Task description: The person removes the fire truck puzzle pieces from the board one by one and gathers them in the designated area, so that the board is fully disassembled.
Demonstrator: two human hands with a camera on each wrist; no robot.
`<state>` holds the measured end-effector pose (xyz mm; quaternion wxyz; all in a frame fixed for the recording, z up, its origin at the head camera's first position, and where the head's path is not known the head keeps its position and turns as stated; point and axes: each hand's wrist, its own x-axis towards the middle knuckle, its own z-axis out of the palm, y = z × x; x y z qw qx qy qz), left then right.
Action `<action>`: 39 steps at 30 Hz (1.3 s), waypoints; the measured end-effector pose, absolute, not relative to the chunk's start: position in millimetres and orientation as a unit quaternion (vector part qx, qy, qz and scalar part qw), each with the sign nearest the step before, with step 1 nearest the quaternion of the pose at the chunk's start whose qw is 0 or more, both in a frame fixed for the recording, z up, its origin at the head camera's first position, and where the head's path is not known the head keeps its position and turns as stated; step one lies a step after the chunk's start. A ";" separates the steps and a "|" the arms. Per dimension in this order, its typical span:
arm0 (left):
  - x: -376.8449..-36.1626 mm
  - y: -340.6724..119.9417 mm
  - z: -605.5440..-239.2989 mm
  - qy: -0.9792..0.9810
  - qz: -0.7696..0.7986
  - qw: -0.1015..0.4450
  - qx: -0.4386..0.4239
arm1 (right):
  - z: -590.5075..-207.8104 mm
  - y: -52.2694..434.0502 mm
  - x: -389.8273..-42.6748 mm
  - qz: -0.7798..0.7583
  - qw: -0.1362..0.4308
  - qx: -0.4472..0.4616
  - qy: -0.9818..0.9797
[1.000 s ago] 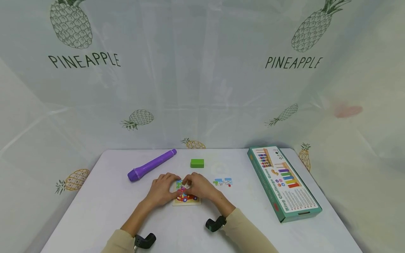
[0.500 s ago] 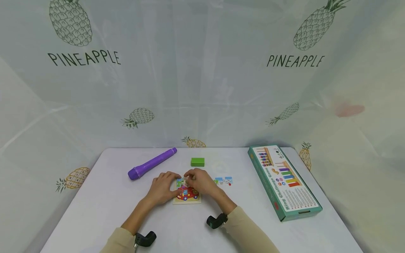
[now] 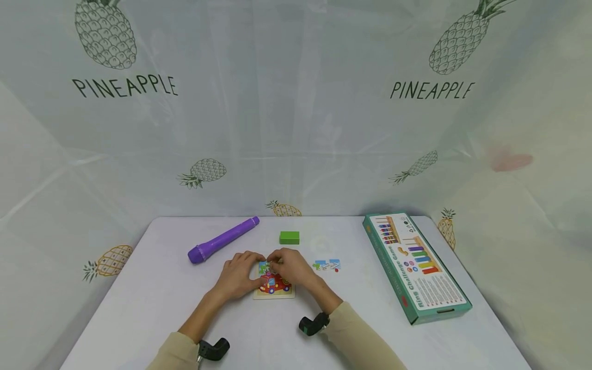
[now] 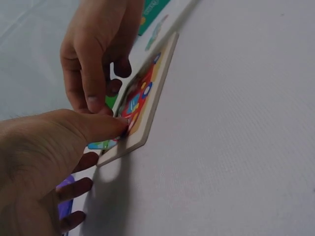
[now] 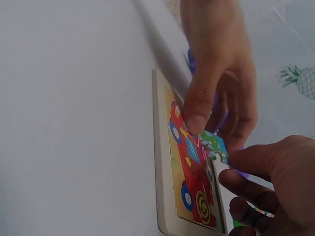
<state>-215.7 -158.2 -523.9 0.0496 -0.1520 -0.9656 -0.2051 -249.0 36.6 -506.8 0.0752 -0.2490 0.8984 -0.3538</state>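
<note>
Puzzle board (image 3: 277, 288), gripped by the left hand (image 3: 238, 275), lay under the right hand's (image 3: 292, 267) fingertips, their hold unclear.

The word "PINEAPPLE" stands twice in dark capitals on the backdrop sheet (image 3: 296, 118), each time under a drawn pineapple, once toward the left and once toward the right. On the white face of the green box (image 3: 416, 270), "Ring Challenge Game" runs along one long side. Beside it are rows of small print, too small to read; in the left wrist view, pale lettering on the box is too blurred to make out
</note>
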 end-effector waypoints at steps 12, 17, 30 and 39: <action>-223.4 -152.9 -516.5 -0.969 -0.211 0.006 -0.131 | -505.1 35.2 -247.6 -0.370 0.084 -0.233 0.895; -224.7 -152.3 -516.0 -0.968 -0.213 -0.001 -0.129 | -505.2 34.7 -247.2 -0.377 0.077 -0.237 0.892; -225.6 -151.5 -513.0 -0.970 -0.206 -0.009 -0.128 | -498.5 33.9 -243.3 -0.390 0.099 -0.249 0.881; -225.4 -152.1 -511.3 -0.971 -0.205 -0.012 -0.120 | -498.9 34.0 -242.0 -0.373 0.082 -0.280 0.881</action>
